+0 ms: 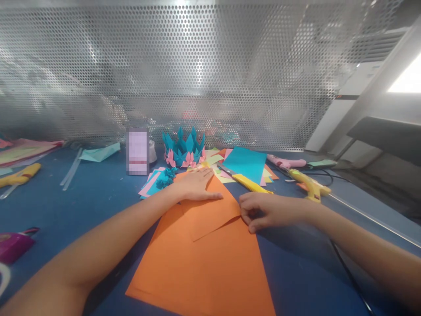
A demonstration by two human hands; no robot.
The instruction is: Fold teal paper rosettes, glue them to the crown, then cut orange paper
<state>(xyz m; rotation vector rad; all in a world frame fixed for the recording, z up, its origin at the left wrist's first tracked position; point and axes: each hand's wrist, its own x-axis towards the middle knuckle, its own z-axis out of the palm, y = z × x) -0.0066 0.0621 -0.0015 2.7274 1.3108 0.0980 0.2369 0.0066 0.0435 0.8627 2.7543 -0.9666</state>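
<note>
A large sheet of orange paper (pixel 210 267) lies on the blue table with its far part folded over. My left hand (pixel 196 185) rests flat on the folded flap (pixel 213 216), fingers stretched forward and thumb out to the right. At the paper's right edge my right hand (pixel 259 210) has its fingers curled, and the fingertips touch the flap's corner. The near edge of that flap stands slightly off the sheet below. Just beyond my right hand lies a yellow utility knife (pixel 248 182) with its blade out.
A blue paper crown (pixel 184 149) with pink pieces stands at the back. Coloured sheets (pixel 245 162) lie beside it. Yellow (pixel 311 183) and pink (pixel 289 163) glue guns with a black cable are at right. Clear glue sticks (pixel 71 170) and another yellow tool (pixel 21 175) lie left. A perforated metal panel (pixel 197 66) rises behind.
</note>
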